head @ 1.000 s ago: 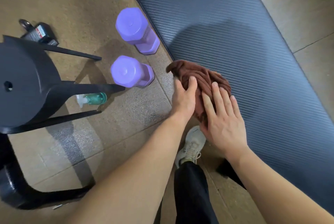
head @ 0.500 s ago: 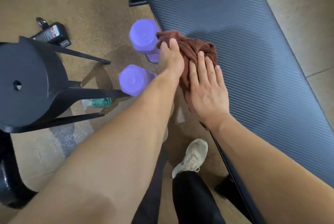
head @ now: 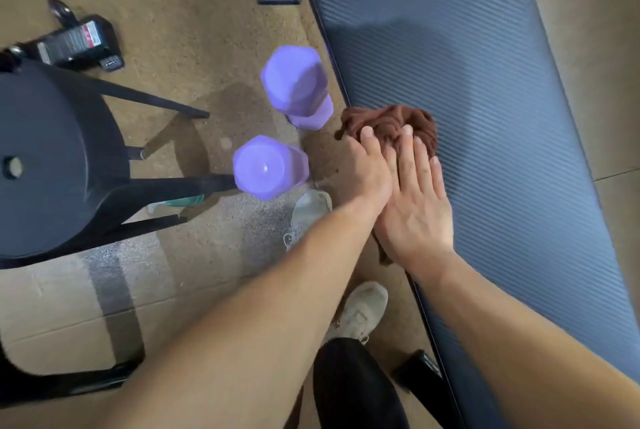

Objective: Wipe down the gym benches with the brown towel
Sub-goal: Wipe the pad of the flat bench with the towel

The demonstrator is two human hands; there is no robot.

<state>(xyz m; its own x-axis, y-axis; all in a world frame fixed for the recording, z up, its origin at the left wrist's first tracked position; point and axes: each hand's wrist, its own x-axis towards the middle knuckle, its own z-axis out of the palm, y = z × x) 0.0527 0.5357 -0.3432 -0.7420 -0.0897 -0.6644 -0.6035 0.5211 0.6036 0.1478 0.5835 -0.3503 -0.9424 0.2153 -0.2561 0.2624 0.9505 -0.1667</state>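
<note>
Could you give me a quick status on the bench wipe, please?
Left hand and right hand flat, pressing brown towel. Towel bunched at edge of bench pad. Purple dumbbell upright on floor close beside.

Warm, dimmish light from overhead, and a broad soft shadow spreads over the bench pad (head: 433,58). One tiny glint on the nearer purple dumbbell (head: 266,167). Stool (head: 52,165) legs throw faint shadows on the floor (head: 194,30). Wide-angle bending at the edges, bottom corners soft and smeared.

I am seeing the left hand (head: 363,174) and right hand (head: 417,210) lying together on the towel (head: 388,120) at the bench (head: 491,110) left edge, a dumbbell (head: 296,84) standing just left.
</note>
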